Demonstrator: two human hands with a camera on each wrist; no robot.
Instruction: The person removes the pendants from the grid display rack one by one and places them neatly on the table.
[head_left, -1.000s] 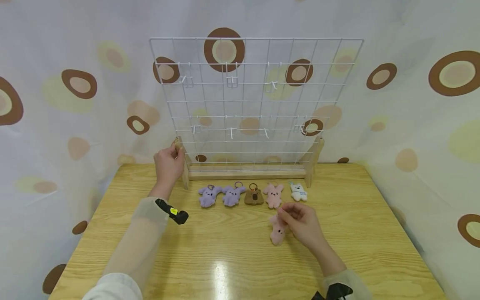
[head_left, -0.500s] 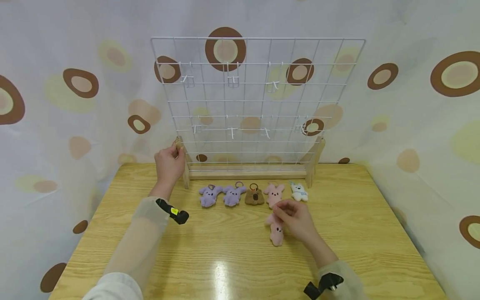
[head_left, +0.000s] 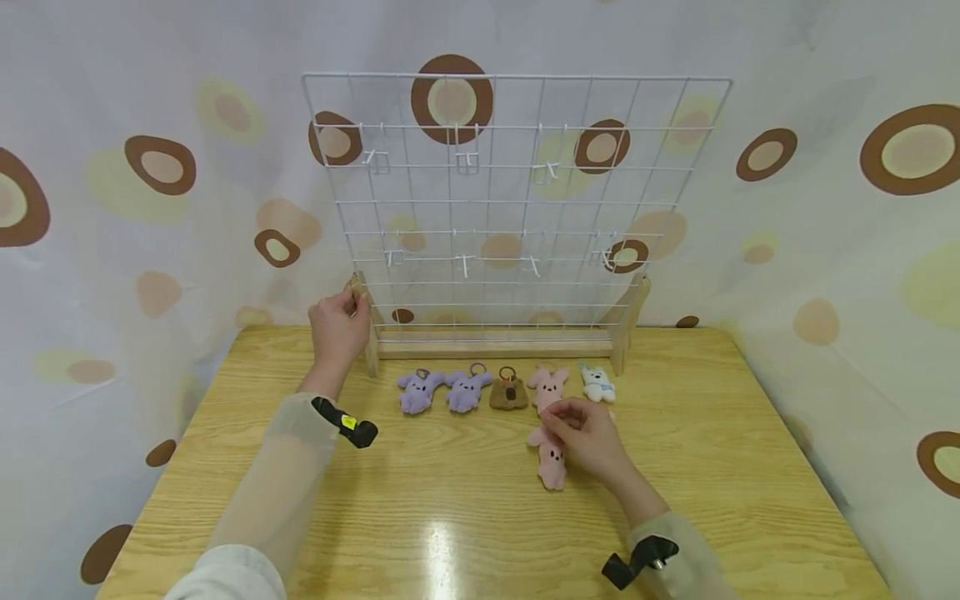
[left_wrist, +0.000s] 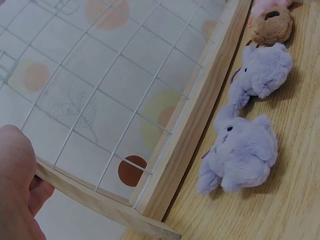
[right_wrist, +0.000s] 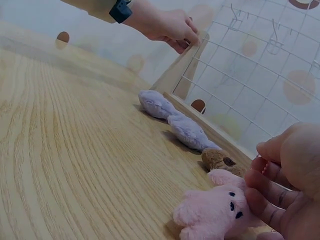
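My left hand (head_left: pixel 339 329) grips the top of the left wooden upright (left_wrist: pixel 100 202) of the grid stand. Between thumb and fingers, my right hand (head_left: pixel 588 433) pinches the thin pinkish strap of a pink plush keychain (right_wrist: pixel 215 210), whose dark eyes and nose show. That plush sits low over the table, just in front of a second pink plush keychain (head_left: pixel 548 387), partly covered by my fingertips. Left of it lie a brown plush keychain (head_left: pixel 508 394) and two purple ones, the nearer purple plush keychain (left_wrist: pixel 245 155) closest to my left hand. A white plush keychain (head_left: pixel 597 384) lies at the right.
A white wire grid (head_left: pixel 487 202) leans in a wooden stand with a base bar (head_left: pixel 495 346) behind the row of plushes. Several white hooks (head_left: pixel 465 267) stick out from the grid in two rows. A patterned curtain (head_left: pixel 825 375) surrounds the wooden table (head_left: pixel 375 517).
My right hand has moved slightly left and forward with the pink plush keychain, which now hangs straighter with more of its face showing. My left hand stays on the upright.
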